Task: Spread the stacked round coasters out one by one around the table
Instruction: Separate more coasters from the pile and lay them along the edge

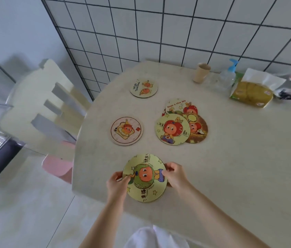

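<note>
Small coaster stack (145, 178) is pinched at the table's (230, 158) near-left edge between left hand (117, 183) and right hand (174, 174), both closed on its rim; only the top coaster should be slid off, the rest kept clamped.

Both forearms bare to the frame edge, no sleeves showing. Left hand (117, 183) and right hand (176, 174) without rings, watch or gloves. White garment (151, 238) at bottom centre.

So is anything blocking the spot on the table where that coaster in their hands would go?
Nothing visible. Both hands hold the green-character coaster over bare table; the overlapping coaster pile lies farther back.
</note>
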Available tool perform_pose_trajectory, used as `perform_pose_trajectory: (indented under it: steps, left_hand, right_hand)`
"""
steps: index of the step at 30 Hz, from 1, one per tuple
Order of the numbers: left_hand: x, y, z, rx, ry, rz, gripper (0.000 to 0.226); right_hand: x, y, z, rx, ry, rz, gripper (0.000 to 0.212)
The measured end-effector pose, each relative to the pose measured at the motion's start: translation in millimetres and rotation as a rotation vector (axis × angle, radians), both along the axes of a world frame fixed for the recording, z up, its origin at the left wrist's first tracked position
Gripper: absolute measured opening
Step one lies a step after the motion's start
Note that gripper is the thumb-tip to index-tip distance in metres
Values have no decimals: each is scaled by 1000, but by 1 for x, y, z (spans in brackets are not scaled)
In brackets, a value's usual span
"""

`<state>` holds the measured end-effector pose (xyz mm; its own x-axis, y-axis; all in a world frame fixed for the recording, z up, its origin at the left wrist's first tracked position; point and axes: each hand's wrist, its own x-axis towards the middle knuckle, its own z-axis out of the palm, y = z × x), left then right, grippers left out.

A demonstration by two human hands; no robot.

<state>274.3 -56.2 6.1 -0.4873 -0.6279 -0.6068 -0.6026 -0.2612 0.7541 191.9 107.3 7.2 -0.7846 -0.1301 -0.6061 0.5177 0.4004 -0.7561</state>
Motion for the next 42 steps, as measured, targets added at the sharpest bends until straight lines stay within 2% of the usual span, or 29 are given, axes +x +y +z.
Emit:
perform_pose_trajectory:
  steps: [9,15,19,23,25,27,29,36,42]
  left_hand:
    - [29,-21,-11,12,-34,-130,18]
    - [40,-15,-5,-29,-7,-183,15]
    - [44,-9,-1,-14,32,-220,11]
    - [41,10,3,28,44,-262,18]
    - [25,66,9,30,36,-373,21]
    - [25,73,10,55,36,-384,21]
    - [17,120,7,85,3,-435,21]
    - [14,124,-5,104,-50,-564,24]
    - [7,163,-13,84,-98,-557,29]
  right_hand:
    - [42,-13,-11,36,-17,-168,17]
    - [47,-9,-6,74,35,-160,12]
    - [53,4,-6,27,13,-197,12]
    - [66,33,0,-9,-21,-260,9]
    - [69,97,10,-35,-24,-358,11]
    - [70,105,11,-23,-31,-351,13]
    - [69,155,10,-15,-50,-392,14]
    - [81,165,0,-4,-101,-436,19]
    - [80,203,-13,4,-169,-425,22]
